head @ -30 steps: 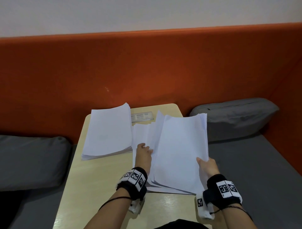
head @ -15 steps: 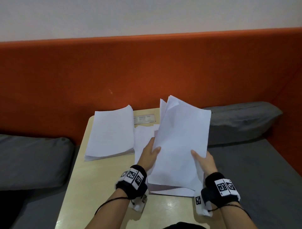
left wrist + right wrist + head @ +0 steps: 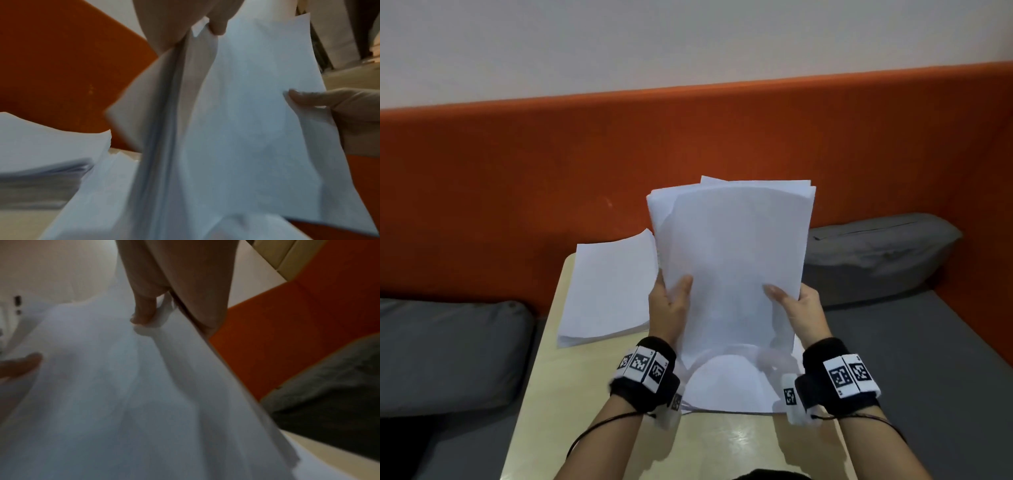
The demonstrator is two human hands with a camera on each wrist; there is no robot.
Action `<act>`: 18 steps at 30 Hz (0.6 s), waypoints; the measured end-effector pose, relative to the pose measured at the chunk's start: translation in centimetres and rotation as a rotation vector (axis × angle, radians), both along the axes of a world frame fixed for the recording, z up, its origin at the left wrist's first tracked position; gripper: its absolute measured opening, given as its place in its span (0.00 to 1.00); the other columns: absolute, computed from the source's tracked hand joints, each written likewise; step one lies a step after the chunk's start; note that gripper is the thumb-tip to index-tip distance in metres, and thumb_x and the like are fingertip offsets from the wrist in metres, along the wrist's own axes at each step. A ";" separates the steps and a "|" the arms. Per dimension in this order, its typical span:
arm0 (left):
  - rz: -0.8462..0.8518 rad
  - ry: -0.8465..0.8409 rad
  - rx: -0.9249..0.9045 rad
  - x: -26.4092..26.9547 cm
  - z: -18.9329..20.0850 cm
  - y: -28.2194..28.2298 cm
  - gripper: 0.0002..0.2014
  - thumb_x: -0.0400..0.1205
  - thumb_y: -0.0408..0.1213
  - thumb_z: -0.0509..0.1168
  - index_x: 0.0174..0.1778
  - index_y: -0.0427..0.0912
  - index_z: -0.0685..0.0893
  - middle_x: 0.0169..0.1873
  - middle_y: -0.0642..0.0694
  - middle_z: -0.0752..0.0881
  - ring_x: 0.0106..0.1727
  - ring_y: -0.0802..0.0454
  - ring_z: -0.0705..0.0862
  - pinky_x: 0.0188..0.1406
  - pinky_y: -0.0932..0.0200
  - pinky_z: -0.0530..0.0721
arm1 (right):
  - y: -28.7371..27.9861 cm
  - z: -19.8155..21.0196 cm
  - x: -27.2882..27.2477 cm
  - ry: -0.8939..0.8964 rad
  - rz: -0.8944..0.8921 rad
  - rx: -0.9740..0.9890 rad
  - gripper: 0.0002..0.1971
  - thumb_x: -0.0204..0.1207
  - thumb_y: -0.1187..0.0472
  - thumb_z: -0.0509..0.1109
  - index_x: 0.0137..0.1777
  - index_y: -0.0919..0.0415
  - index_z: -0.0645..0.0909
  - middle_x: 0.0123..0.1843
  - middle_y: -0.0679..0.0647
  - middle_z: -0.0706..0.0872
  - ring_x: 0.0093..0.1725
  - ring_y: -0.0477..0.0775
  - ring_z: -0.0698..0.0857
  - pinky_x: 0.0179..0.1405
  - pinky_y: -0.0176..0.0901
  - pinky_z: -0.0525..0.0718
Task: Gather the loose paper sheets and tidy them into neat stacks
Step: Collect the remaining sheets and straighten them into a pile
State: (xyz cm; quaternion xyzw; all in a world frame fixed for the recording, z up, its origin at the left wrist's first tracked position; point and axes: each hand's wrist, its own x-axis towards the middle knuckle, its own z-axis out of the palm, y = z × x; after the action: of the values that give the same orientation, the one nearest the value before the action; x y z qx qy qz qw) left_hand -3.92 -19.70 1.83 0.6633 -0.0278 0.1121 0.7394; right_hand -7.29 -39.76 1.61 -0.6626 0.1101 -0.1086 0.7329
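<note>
Both hands now hold the bundle of sheets (image 3: 732, 260) upright, lifted since a second ago from lying flat on the surface (image 3: 571, 387); the left hand (image 3: 669, 305) pinches its left edge, the right hand (image 3: 799, 308) its right edge, thumbs in front. Its top edges are uneven, so it probably needs tapping square. The neat stack (image 3: 607, 291) lies at the left.

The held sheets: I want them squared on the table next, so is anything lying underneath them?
Yes. More loose sheets lie on the table right below the held sheets; the stack sits left, apart.
</note>
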 end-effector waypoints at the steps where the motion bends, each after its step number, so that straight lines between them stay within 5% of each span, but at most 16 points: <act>1: 0.037 -0.017 -0.016 0.1 0.6 0.0 0.14 0.78 0.35 0.68 0.58 0.44 0.78 0.48 0.56 0.85 0.46 0.70 0.85 0.47 0.73 0.83 | 0.1 0.4 0.0 -0.001 0.013 -0.021 0.07 0.73 0.67 0.73 0.50 0.63 0.85 0.42 0.50 0.90 0.39 0.43 0.88 0.37 0.31 0.84; 5: 0.070 -0.091 -0.001 0.3 2.4 0.0 0.12 0.79 0.28 0.67 0.51 0.51 0.78 0.44 0.54 0.84 0.41 0.65 0.85 0.45 0.67 0.85 | 0.2 1.2 -0.2 0.009 0.047 -0.047 0.08 0.71 0.64 0.75 0.49 0.64 0.85 0.47 0.58 0.90 0.47 0.56 0.88 0.46 0.46 0.86; 8: 0.032 -0.102 -0.016 0.3 3.6 -0.2 0.14 0.78 0.31 0.69 0.59 0.42 0.79 0.46 0.50 0.86 0.45 0.57 0.86 0.49 0.59 0.86 | 0.2 2.1 -0.5 -0.012 0.055 -0.068 0.01 0.73 0.65 0.73 0.44 0.59 0.84 0.42 0.52 0.89 0.42 0.47 0.88 0.39 0.36 0.85; 11: 0.005 -0.131 0.018 0.2 4.8 -0.4 0.09 0.80 0.30 0.67 0.54 0.42 0.81 0.44 0.50 0.86 0.44 0.57 0.86 0.46 0.62 0.86 | 0.0 2.9 -0.6 -0.056 0.029 -0.074 0.03 0.75 0.66 0.71 0.43 0.58 0.83 0.41 0.49 0.88 0.40 0.44 0.88 0.34 0.29 0.84; 18: -0.023 -0.137 -0.005 -0.1 5.0 -0.2 0.08 0.79 0.30 0.67 0.45 0.50 0.82 0.41 0.52 0.87 0.42 0.56 0.86 0.43 0.62 0.87 | -0.3 3.9 -1.1 -0.063 0.024 -0.001 0.11 0.69 0.60 0.77 0.51 0.58 0.85 0.52 0.58 0.90 0.52 0.56 0.88 0.53 0.49 0.86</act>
State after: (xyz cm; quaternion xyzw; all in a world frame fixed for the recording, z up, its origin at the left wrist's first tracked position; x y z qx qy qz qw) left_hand -3.98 -19.89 6.87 0.6516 -0.0857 0.1487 0.7389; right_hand -8.38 -40.01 5.52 -0.6606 0.0788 -0.1205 0.7368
